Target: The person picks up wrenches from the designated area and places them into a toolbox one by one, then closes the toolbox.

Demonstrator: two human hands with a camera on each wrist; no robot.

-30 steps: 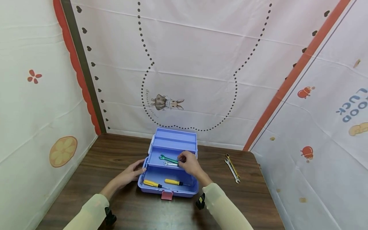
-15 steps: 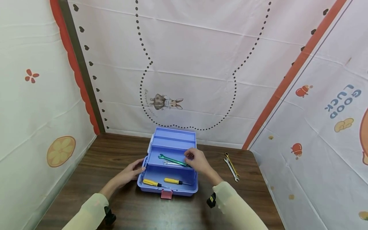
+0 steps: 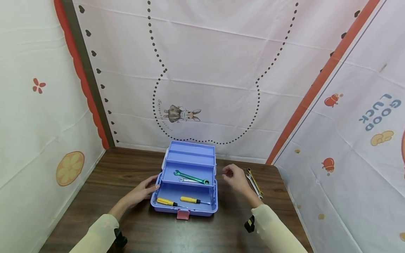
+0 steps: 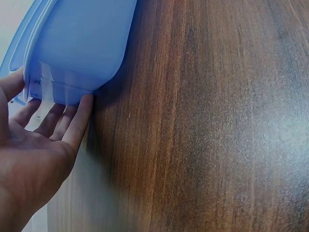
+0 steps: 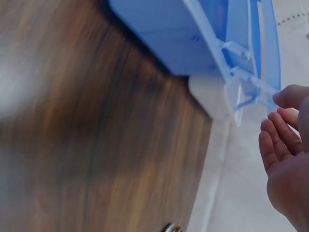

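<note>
A dark wood table (image 3: 139,228) is the biggest thing in reach, and on it stands the blue toolbox (image 3: 202,213), lid back and stepped trays spread. The left hand (image 3: 139,195) rests against the box's left side, fingers mostly straight and touching it, gripping no tool. The right hand (image 3: 236,179) hangs past the box's right edge, loosely curled with a gap between thumb and fingers, and holds nothing. A green wrench (image 3: 191,177) lies slantwise in the lower tray (image 3: 204,169), across a short silver wrench (image 3: 185,180). On the table to the right, a silver wrench (image 3: 252,182) and a gold wrench (image 3: 256,182) lie side by side. In the bottom, 2 yellow-handled screwdrivers (image 3: 189,199) sit apart. Judging by this layout, stowing looks about 2/3 done: 4 tools are inside, 2 wrenches remain outside, and the small pink latch (image 3: 183,214) is unfastened.
</note>
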